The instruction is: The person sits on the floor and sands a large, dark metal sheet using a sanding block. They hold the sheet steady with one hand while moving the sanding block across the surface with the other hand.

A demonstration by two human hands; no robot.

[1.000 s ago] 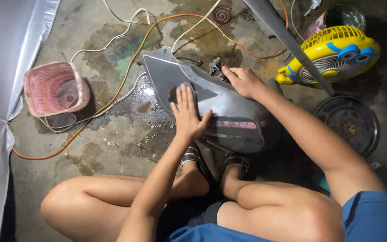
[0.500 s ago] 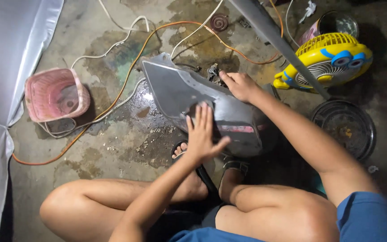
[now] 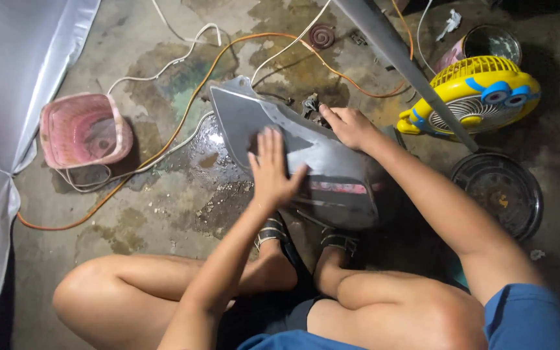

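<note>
A smooth grey plastic panel (image 3: pixel 306 155), angular with a reddish stripe, lies on the stained, wet concrete floor (image 3: pixel 163 207). The left hand (image 3: pixel 272 170) presses flat, fingers spread, holding nothing; the right hand (image 3: pixel 348 124) curls over its far edge. A pink basket (image 3: pixel 84 129) sits well apart.
</note>
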